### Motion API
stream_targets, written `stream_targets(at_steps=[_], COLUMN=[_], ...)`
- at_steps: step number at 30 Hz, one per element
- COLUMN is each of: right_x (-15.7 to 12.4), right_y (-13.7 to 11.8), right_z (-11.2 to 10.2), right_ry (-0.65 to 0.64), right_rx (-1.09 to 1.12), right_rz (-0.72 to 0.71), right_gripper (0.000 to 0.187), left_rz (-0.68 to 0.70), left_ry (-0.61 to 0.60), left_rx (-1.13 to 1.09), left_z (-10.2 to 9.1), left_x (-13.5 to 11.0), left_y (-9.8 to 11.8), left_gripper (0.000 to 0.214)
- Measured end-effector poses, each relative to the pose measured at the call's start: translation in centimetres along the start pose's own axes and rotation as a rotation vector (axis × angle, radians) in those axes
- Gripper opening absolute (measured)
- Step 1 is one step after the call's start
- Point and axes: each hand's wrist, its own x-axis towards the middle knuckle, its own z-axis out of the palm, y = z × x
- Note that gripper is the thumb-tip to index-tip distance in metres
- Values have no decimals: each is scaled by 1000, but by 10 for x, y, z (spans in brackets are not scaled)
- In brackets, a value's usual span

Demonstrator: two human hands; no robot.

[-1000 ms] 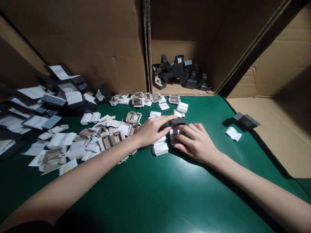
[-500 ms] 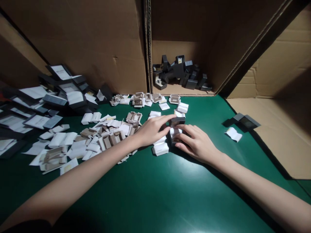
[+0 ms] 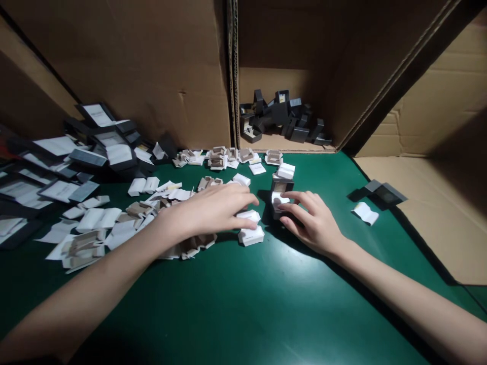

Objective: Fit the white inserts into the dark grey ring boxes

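A small black box (image 3: pixel 279 212) stands with its lid (image 3: pixel 282 185) raised on the green table, a white insert (image 3: pixel 278 198) inside it. My right hand (image 3: pixel 314 218) holds this box from the right, fingertips on the insert and the near side. To its left, my left hand (image 3: pixel 224 207) reaches over with fingers apart and nothing between them. Its thumb lies over a white folded card insert (image 3: pixel 251 235); whether they touch I cannot tell. Another white insert (image 3: pixel 286 171) lies just behind the box.
Crumpled white and grey card inserts (image 3: pixel 89 248) spread across the table's left. Black boxes with white papers (image 3: pixel 87 157) are heaped at far left. More black boxes (image 3: pixel 279 114) fill a cardboard carton (image 3: pixel 289 76) behind. An open black box (image 3: pixel 386 192) and white insert (image 3: pixel 365 213) lie right.
My left hand has left the black box and moved left over the white inserts. The box's lid now stands up in view, while my right hand stays at the box.
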Motion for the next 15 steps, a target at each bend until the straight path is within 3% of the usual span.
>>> stream_targets(at_steps=[6, 12, 15], right_x=[-1, -1, -1], right_y=[-1, 1, 3], right_z=[-2, 2, 4], right_ry=[67, 65, 60], right_rx=[69, 45, 1], right_rz=[-86, -61, -32], right_gripper=[18, 10, 6], left_rz=[-74, 21, 10], left_ry=[-99, -11, 37], left_rx=[155, 266, 341], left_z=[12, 23, 27], left_x=[-3, -6, -4], left_y=[28, 30, 27], left_gripper=[37, 19, 22])
